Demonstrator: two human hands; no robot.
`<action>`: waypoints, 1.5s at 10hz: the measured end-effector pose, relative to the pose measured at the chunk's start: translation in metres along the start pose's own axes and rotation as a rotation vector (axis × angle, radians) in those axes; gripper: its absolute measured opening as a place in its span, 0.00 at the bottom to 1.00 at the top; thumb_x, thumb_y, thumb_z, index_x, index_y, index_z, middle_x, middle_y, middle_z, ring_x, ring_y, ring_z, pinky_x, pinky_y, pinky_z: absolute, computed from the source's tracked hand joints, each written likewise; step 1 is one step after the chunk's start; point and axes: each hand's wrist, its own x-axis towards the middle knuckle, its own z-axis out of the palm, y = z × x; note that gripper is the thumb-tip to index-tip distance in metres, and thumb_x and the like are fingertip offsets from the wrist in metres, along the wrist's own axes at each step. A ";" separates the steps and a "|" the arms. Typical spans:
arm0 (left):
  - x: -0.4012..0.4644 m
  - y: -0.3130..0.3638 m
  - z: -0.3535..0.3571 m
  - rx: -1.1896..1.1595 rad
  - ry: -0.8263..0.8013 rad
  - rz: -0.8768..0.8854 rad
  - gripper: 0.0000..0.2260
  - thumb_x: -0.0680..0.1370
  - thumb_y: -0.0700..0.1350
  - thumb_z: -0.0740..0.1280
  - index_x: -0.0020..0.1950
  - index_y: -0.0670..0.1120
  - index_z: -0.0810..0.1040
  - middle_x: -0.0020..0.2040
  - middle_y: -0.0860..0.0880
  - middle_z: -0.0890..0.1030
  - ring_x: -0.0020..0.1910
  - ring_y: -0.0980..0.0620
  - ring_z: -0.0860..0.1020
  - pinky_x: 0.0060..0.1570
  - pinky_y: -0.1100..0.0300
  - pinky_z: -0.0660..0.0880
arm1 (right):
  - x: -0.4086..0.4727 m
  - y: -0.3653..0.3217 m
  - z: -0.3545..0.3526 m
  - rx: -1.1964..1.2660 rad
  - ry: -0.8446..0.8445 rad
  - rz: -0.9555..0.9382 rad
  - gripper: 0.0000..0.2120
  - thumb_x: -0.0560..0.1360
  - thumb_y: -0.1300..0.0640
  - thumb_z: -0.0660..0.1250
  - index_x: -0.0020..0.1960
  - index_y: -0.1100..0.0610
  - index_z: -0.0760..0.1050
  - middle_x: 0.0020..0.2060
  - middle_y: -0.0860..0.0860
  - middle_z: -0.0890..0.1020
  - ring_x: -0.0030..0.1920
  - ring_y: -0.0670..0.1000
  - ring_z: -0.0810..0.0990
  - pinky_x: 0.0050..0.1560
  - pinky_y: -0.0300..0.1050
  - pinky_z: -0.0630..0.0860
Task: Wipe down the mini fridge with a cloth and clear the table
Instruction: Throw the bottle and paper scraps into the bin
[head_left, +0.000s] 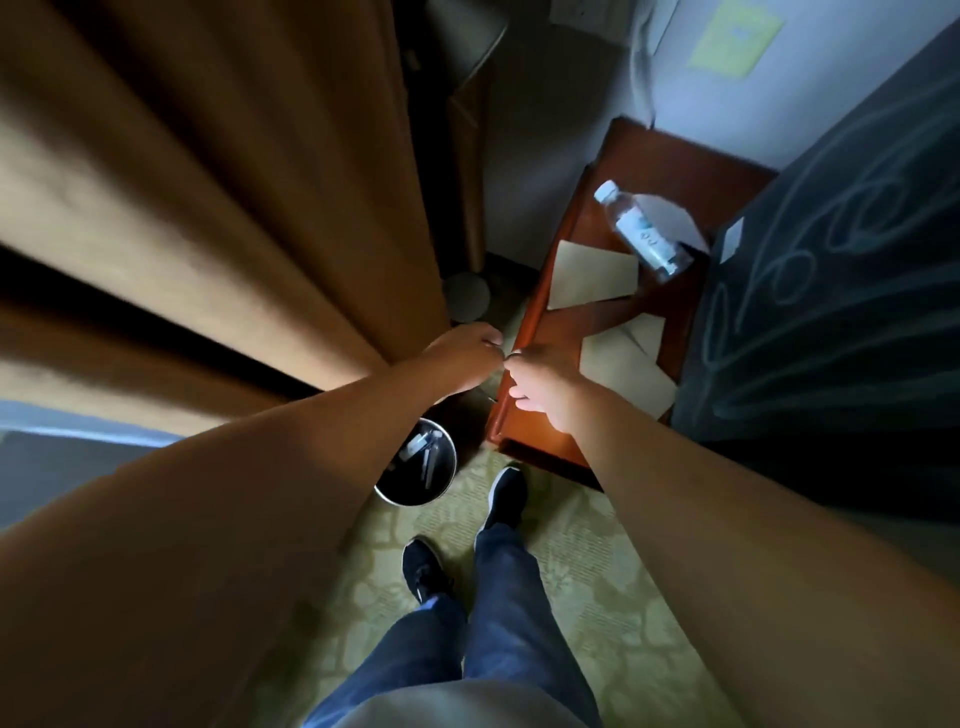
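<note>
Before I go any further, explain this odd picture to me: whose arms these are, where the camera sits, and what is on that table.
There is no machine here. A person wears a wide-angle camera on the head, looking down, so the arms look stretched. The left hand and right hand meet over the near corner of a reddish wooden table, pinching something too small to identify. On the table lie a plastic water bottle on its side and two pale paper sheets. On the floor below the left arm stands a round bin with rubbish inside. A brown curtain hangs at left. The dark surface at right may be the fridge; I cannot confirm it.
</note>
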 end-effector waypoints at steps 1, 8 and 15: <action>0.016 0.032 0.006 0.018 -0.013 0.025 0.13 0.81 0.45 0.64 0.64 0.51 0.80 0.57 0.50 0.82 0.53 0.50 0.80 0.49 0.58 0.77 | 0.011 -0.008 -0.023 0.079 0.019 0.002 0.14 0.81 0.60 0.63 0.65 0.63 0.77 0.43 0.52 0.77 0.37 0.48 0.75 0.41 0.42 0.76; 0.139 0.160 0.083 -0.237 -0.070 0.039 0.26 0.84 0.42 0.59 0.80 0.60 0.58 0.76 0.49 0.68 0.63 0.46 0.75 0.56 0.53 0.80 | 0.123 -0.027 -0.174 -0.533 0.698 -0.074 0.37 0.76 0.47 0.74 0.78 0.54 0.59 0.73 0.56 0.67 0.72 0.56 0.68 0.68 0.51 0.74; 0.138 0.122 0.091 -0.319 -0.155 -0.017 0.22 0.83 0.49 0.60 0.77 0.57 0.64 0.62 0.51 0.77 0.58 0.47 0.80 0.60 0.48 0.80 | 0.146 -0.005 -0.134 -0.374 0.634 0.035 0.36 0.75 0.49 0.72 0.77 0.57 0.61 0.72 0.59 0.68 0.68 0.60 0.72 0.63 0.49 0.73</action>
